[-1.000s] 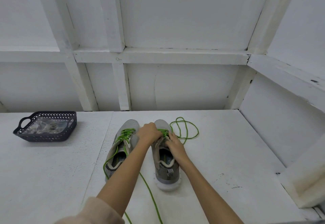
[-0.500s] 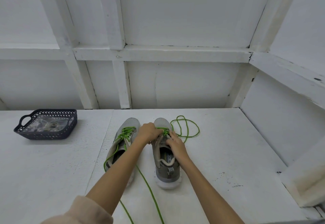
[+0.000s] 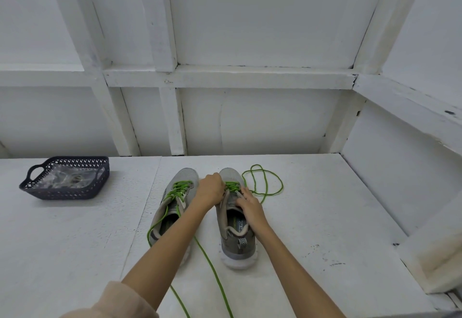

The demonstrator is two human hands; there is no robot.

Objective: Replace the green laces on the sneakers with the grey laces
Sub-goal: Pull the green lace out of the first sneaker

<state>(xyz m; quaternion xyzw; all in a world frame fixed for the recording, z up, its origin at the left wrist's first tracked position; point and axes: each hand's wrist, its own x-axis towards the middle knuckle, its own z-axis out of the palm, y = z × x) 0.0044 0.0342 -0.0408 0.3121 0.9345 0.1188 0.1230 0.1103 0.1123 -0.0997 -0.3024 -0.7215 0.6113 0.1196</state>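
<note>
On the white counter (image 3: 325, 217), toes near its back edge, the grey mesh sneaker (image 3: 237, 245) is half unlaced. The right hand (image 3: 251, 209) rests on its tongue, and the left hand (image 3: 210, 190) pinches the thin green lace (image 3: 232, 188) at the toe rows. Next these rows must come out, I think.

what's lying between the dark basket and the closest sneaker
Nothing: in the head view, the tabletop between the basket and the nearer sneaker is bare white, crossed only by a seam.
</note>
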